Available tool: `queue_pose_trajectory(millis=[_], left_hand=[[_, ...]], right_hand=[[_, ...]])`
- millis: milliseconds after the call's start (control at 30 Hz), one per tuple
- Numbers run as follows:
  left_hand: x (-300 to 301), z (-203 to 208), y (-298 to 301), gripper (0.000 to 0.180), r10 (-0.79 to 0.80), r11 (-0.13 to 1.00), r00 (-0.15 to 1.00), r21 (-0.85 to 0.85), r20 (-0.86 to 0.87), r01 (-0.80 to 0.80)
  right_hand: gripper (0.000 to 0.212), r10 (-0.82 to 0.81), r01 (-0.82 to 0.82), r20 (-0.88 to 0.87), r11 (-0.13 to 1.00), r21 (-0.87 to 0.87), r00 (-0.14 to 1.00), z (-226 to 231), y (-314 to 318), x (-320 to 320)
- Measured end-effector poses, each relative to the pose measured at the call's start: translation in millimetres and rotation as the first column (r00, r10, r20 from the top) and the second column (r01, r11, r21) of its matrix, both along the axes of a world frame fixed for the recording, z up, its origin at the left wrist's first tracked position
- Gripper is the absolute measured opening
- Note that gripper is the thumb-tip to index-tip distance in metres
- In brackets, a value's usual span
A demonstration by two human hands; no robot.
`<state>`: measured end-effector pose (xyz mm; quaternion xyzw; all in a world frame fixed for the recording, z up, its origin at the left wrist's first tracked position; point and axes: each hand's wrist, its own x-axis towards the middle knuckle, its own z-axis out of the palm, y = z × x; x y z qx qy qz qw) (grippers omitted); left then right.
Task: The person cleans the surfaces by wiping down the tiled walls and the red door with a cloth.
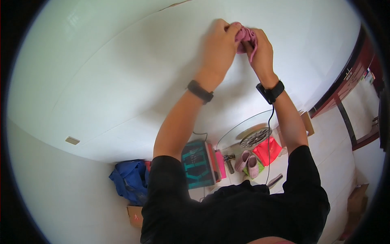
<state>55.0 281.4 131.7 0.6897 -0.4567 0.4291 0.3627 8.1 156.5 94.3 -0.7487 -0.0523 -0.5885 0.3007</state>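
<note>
Both my arms are raised in front of a white wall [162, 61]. A crumpled pink cloth [245, 35] is bunched between my hands, high up near the wall surface. My left hand [219, 49] grips its left side, with thumb and fingers closed on the fabric. On the other side my right hand [264, 51] is wrapped round the cloth, and a loose edge hangs down by its palm. Some of the fingertips are hidden behind the cloth. Each wrist wears a black band, and a dark cable [269, 134] hangs from the right one.
Below stand a dark box with teal markings [198, 164], a blue bag [130, 177] and a cardboard box [135, 215]. Pink checked slippers [253, 166], a red bag [269, 150] and a round grille [256, 137] lie beside them. A doorway [345, 101] opens at right; a small wall plate [72, 140] is at left.
</note>
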Motion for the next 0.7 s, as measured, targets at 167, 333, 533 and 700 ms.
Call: queue_pose_trajectory(millis=[167,333,533,700], left_hand=[[-15.6,-31.4,-63.0,0.029,-0.025,0.983,0.955,0.167,-0.294,0.077],[-18.3,-79.6,-86.7,0.032,0.078,0.972,0.98,0.232,-0.182,-0.035],[-12.4,-144.2,-53.2,0.033,0.181,0.902,0.973,0.419,-0.146,-0.105],[-25.1,-108.1,-24.8,0.032,0.404,0.781,0.912,0.546,-0.07,-0.303]], right_hand=[[0.031,0.027,-0.023,-0.05,0.996,0.09,0.998,-43.3,-63.4,-12.8],[0.033,0.152,-0.132,-0.085,0.97,0.203,0.985,-102.2,-92.3,-7.4],[0.031,0.283,-0.252,-0.184,0.952,0.173,0.941,-164.8,-79.9,-7.5],[0.023,0.203,-0.2,-0.218,0.979,0.036,0.955,-134.5,-51.8,-1.8]])
